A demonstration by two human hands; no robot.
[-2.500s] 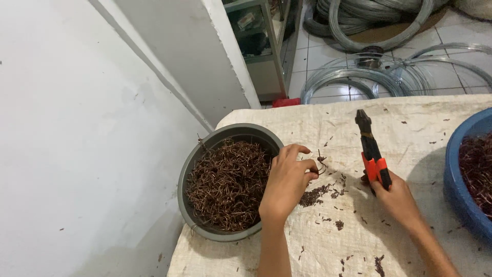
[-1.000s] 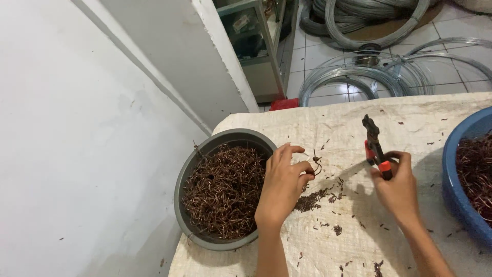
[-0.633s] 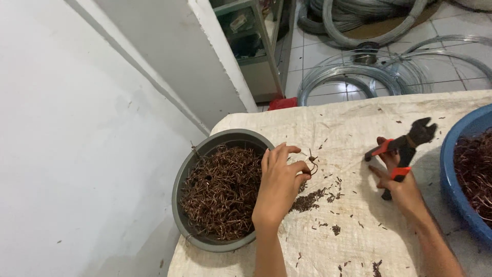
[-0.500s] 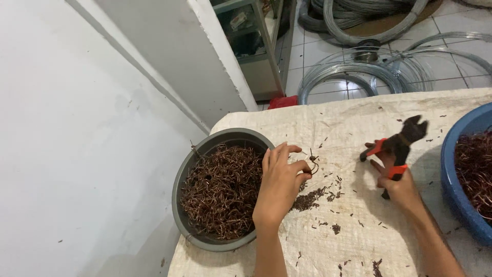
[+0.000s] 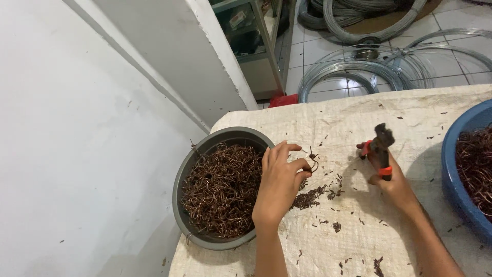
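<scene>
wire pieces [image 5: 221, 190]: coppery metal; cloth [image 5: 359, 241]: coarse woven; basin [image 5: 464, 128]: smooth plastic

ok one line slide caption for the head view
Left hand pinches a small bent brown wire piece beside a grey bowl; right hand grips orange-handled pliers.

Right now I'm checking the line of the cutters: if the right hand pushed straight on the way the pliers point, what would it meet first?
The right hand holds the red-handled pliers pointing up and away. The line looks free over bare woven table cover to the table's far edge, though depth is unclear.
</scene>
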